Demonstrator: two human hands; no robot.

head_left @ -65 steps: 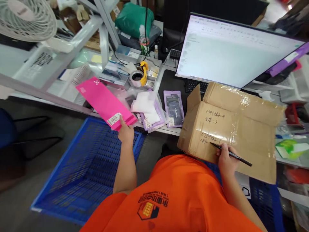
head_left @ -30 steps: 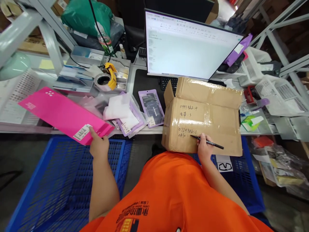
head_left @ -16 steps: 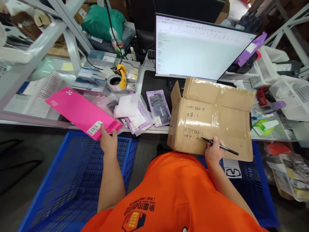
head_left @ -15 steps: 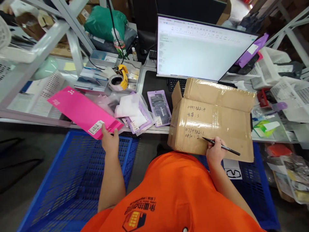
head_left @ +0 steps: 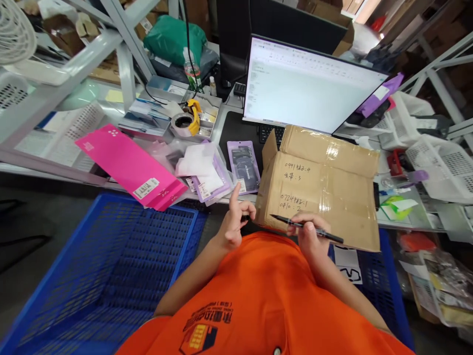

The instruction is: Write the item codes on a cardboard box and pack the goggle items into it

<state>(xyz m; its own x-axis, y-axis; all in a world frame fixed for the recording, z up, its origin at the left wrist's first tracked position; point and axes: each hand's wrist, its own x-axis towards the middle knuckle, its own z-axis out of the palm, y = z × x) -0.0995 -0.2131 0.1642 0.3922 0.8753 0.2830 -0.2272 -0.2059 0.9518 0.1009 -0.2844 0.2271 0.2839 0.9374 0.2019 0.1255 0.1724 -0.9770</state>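
Observation:
My right hand (head_left: 312, 234) grips a black pen (head_left: 325, 233) in front of a cardboard box (head_left: 340, 202). The pen's tip points left, over the lower left of the box face, below handwritten lines of characters and numbers. To the left of the box, my left hand (head_left: 233, 219) pinches a small black pen cap (head_left: 245, 217) in its curled fingers, with the index finger stretched up. A flat bright pink package (head_left: 125, 165) with a barcode label lies across the table edge, apart from my hands. A purple-edged pouch (head_left: 244, 167) lies just beyond my left hand.
Behind the box stand a monitor (head_left: 310, 84) and a keyboard (head_left: 268, 133). A yellow tape dispenser (head_left: 194, 118) and clear-wrapped purple packages (head_left: 218, 185) are on the left. Blue crates (head_left: 188, 217) stand below the table edge. White baskets (head_left: 447, 167) line the right.
My left hand has let go of the pink package and moved right, now holding the small black cap. My right hand has drawn the pen left and slightly down.

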